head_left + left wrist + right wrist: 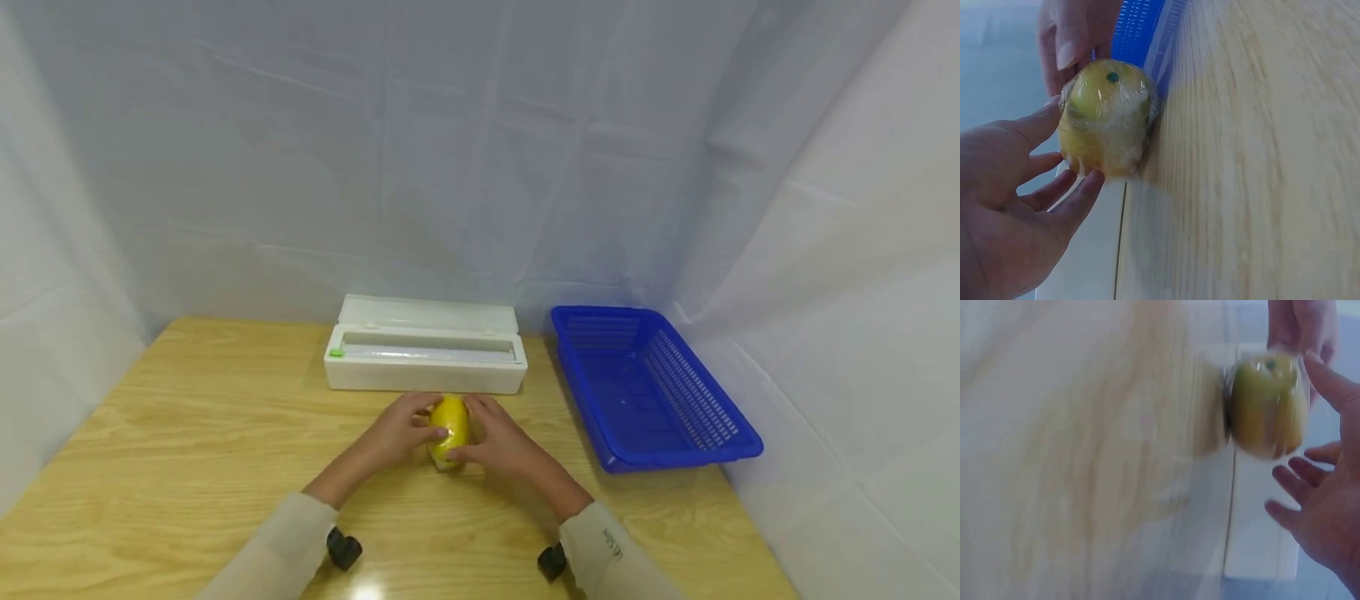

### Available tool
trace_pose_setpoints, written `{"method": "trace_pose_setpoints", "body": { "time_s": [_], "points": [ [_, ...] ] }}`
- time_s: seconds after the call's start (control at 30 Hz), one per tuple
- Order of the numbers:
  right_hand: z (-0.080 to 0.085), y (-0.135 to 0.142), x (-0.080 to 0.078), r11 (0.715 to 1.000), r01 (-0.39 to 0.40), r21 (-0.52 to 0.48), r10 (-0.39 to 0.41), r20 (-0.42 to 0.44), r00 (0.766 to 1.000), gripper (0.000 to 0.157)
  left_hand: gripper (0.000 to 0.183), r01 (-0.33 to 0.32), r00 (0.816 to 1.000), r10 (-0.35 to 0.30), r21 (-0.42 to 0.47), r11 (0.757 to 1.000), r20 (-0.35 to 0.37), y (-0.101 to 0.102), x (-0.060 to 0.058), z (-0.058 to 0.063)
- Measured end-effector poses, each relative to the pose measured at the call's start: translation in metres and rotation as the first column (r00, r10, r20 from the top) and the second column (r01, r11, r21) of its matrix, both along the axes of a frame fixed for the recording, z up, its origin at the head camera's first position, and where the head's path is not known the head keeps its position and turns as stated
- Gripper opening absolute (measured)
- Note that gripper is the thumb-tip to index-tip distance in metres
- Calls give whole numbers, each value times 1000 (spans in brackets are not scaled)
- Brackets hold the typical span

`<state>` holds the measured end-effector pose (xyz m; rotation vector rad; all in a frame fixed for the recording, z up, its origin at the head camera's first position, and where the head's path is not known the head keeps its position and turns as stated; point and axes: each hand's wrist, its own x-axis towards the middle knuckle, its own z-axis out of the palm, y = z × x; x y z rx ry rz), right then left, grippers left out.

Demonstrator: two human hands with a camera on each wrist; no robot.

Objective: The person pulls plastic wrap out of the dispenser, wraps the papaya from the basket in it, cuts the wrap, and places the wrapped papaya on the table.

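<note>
A yellow bell pepper [450,425], wrapped in clear cling film, is between my two hands near the middle of the wooden table. It shows a small dark green stem end in the left wrist view. My left hand [401,431] holds its left side, thumb and fingertips against the film. From the other side my right hand [498,437] grips it with thumb and forefinger, while the other fingers [1294,487] spread off it. Just behind the pepper stands a white cling film box [423,377], its lid [427,314] raised and a film roll [427,353] inside.
A blue plastic basket [600,412] with slotted walls stands at the right side of the table [187,442]. Pale grey sheeting [450,167] hangs behind and along both sides. A green slider [337,352] sits at the box's left end.
</note>
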<state>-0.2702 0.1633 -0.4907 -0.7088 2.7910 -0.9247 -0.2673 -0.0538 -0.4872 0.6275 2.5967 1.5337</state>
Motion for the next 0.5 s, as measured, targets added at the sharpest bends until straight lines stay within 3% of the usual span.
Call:
{"method": "trace_pose_setpoints", "body": {
  "time_s": [0.1, 0.23, 0.5],
  "points": [
    [-4, 6, -3, 998, -34, -45, 37, 57, 998, 91, 59, -2, 999, 2, -1, 1000, 42, -7, 1, -4],
    [-8, 7, -7, 994, -85, -62, 88, 63, 994, 86, 63, 28, 995, -30, 23, 999, 95, -15, 0, -8],
    [-5, 5, -4, 999, -35, -29, 35, 16, 999, 88, 74, 152, 979, -162, 86, 985, 126, -22, -5, -9]
  ]
}}
